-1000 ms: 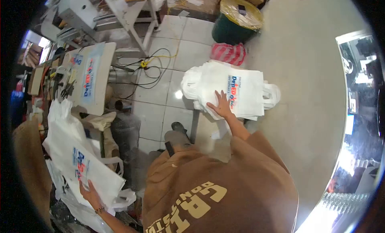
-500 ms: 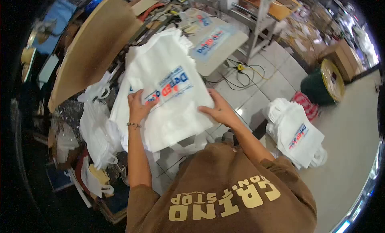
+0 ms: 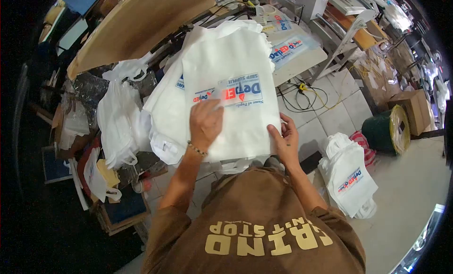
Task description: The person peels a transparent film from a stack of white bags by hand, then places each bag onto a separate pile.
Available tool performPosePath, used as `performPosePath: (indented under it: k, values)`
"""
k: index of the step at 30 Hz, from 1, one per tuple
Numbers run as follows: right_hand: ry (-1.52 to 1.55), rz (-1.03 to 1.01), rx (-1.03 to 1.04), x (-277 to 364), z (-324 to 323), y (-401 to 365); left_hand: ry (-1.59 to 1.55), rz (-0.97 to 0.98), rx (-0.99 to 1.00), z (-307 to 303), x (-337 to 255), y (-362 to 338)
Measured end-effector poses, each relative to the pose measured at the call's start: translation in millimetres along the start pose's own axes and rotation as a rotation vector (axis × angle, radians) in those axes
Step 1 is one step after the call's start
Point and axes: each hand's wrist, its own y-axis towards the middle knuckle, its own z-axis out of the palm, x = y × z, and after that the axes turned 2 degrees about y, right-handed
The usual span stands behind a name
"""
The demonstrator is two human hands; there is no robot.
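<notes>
A flat white bag [image 3: 231,52] with blue and red "DepED" lettering lies on top of a stack of similar bags in front of me. My right hand [image 3: 286,138] grips its right edge, thumb on top and fingers beneath. Over the print sits my left hand [image 3: 206,125], slightly blurred, with its fingers curled closed against the lettering. A bluish rectangle [image 3: 240,90] surrounds the right part of the print and looks like a clear film. Whatever the left fingertips hold is hidden.
More printed white bags [image 3: 349,179] are piled at the right. Printed sheets [image 3: 290,50] lie on a pale table [image 3: 309,59] beyond. White plastic bags [image 3: 115,127] hang at left below a curved wooden board [image 3: 137,33]. Black cables [image 3: 302,101] cross the tiled floor.
My left hand has moved right and its fingers have curled closed over the print. My right hand now grips the bag lower on its edge. The view has shifted.
</notes>
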Motion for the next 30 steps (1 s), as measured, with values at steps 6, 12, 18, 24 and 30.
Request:
performPosePath:
  k: [6,12,18,24,30]
  values:
    - [-0.032,0.024,-0.051,7,3,-3,-0.074,-0.008,0.018,-2,-34,-10]
    - [-0.086,-0.011,-0.028,3,0,-2,-0.124,-0.009,0.006,1,-38,-16]
    - [-0.023,0.037,-0.042,10,3,-5,-0.133,-0.019,-0.017,1,-34,-13]
    - [-0.043,0.033,-0.012,6,-2,-3,0.052,-0.374,-0.161,-14,8,15]
    - [0.008,0.057,0.001,11,-1,-3,0.151,-0.304,-0.024,-4,49,11]
